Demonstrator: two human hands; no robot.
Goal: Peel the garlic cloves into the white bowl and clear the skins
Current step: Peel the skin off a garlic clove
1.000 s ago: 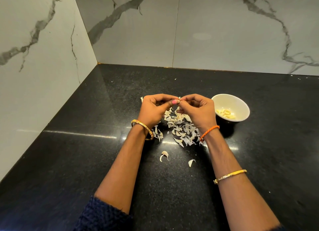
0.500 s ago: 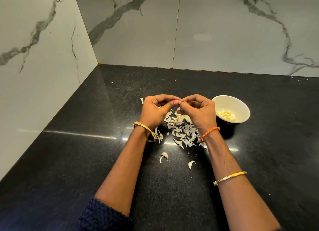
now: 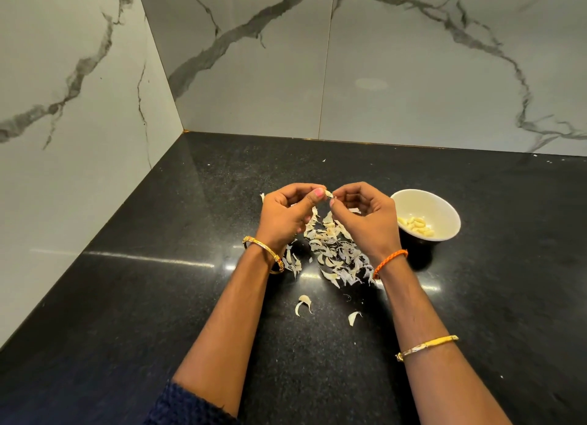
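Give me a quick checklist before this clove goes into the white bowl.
1. Garlic clove pinched between left hand and right hand: ok.
2. Clove fully peeled: cannot tell, fingers cover most of it.
3. White bowl upright, beside the right hand: ok.
4. Peeled cloves leave room in the bowl: ok.
5. Skins cleared from the black countertop: not ok, a pile lies under the hands.

head view | worn high, faces forward and down | close over countertop | far corner perhaps wide-angle distorted
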